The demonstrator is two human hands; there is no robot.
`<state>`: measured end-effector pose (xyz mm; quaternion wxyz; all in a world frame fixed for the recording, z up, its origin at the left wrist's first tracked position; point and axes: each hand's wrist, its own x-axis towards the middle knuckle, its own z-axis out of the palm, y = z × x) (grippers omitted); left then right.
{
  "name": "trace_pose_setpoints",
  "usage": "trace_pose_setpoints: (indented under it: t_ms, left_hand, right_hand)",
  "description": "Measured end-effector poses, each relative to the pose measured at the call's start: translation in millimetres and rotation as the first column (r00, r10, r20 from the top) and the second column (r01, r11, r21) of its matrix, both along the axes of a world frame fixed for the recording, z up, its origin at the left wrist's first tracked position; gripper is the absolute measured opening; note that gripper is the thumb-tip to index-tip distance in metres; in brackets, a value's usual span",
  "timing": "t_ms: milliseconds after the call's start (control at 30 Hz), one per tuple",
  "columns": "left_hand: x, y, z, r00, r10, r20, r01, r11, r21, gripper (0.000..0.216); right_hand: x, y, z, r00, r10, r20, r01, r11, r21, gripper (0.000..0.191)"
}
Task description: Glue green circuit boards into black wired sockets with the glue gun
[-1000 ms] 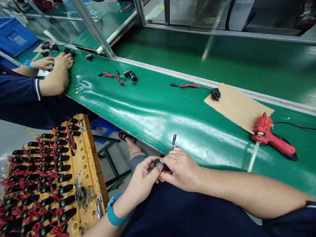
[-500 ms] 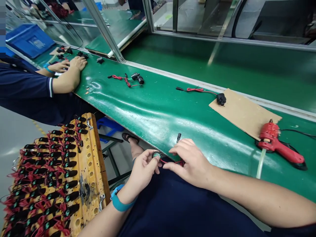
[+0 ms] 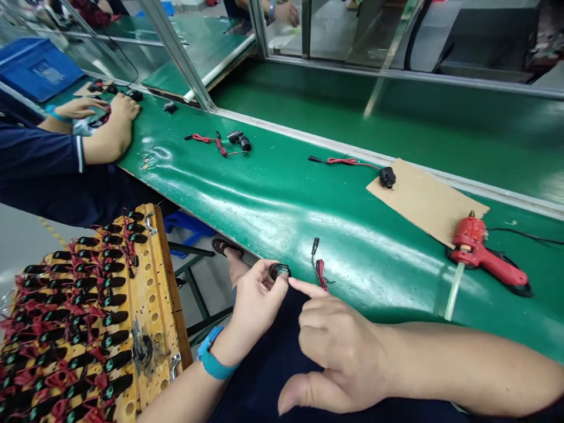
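My left hand (image 3: 256, 302) pinches a small round black part (image 3: 279, 271) with a green face, held at the near edge of the green belt (image 3: 273, 200). A red and black wire bundle (image 3: 320, 273) with a black plug runs from that part and lies on the belt just to its right. My right hand (image 3: 339, 352) hangs below it, forefinger stretched toward the round part, the other fingers loosely curled, thumb out, holding nothing.
A wooden rack (image 3: 161, 305) full of black parts with red wires stands at lower left. On the belt lie two wired black parts (image 3: 239, 140) (image 3: 386, 176), a cardboard sheet (image 3: 427, 202) and a red glue gun (image 3: 484, 258). A co-worker's hands (image 3: 106, 117) work at far left.
My right hand let go of the red wire, which now lies on the belt, and dropped back toward me. The left hand lifted the round part slightly.
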<state>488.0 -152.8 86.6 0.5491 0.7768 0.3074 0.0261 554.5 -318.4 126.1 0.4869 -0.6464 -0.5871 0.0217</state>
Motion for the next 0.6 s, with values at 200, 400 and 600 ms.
trace_pose_setpoints:
  t_ms: [200, 400, 600]
  left_hand:
    - [3.5, -8.4, 3.1, 0.997, -0.078, 0.007, 0.075, 0.974, 0.213, 0.02]
    - [5.4, -12.0, 4.4, 0.995, -0.097, 0.015, 0.091, 0.971, 0.22, 0.021]
    - [6.7, -14.1, 6.8, 0.995, -0.095, -0.005, 0.094, 0.968, 0.234, 0.021]
  right_hand:
    - [-3.1, 7.6, -11.2, 0.996, -0.089, -0.013, 0.089, 0.996, -0.002, 0.073]
    - [0.4, 7.5, -13.8, 0.994, -0.096, -0.042, 0.097, 0.995, 0.003, 0.072]
    - [-3.0, 7.3, -15.2, 0.993, -0.095, -0.065, 0.093, 0.995, -0.028, 0.07]
